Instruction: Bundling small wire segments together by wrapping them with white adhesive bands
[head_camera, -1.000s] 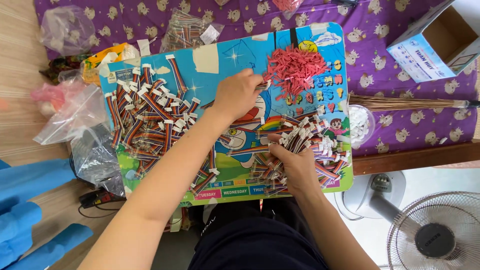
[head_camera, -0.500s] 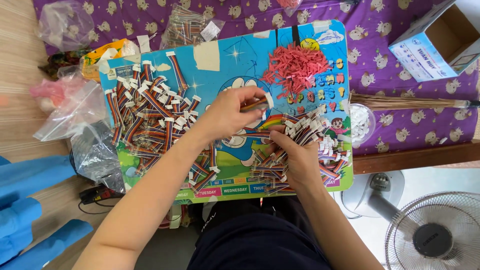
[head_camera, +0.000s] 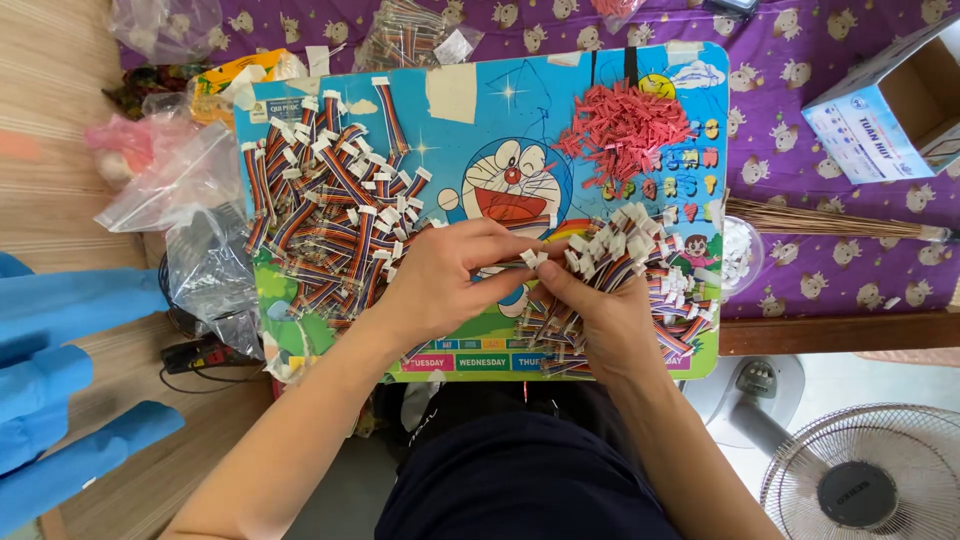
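Both hands pinch one white connector (head_camera: 532, 258) at mid-board: left hand (head_camera: 445, 280) and right hand (head_camera: 590, 305) closed on it. Assembly step judged underway (cable pile (head_camera: 330, 215) left, red pieces (head_camera: 622, 125) at top-right corner of the board (head_camera: 480, 120)). Next move demands precise alignment.

Cartoon-printed blue lap board (head_camera: 470, 120) carries a pile of rainbow ribbon cables (head_camera: 330, 215) on its left, a heap of small red connectors (head_camera: 625, 125) upper right, and more white-tipped cables (head_camera: 650, 275) lower right. Purple patterned cloth (head_camera: 800, 60) lies beneath.
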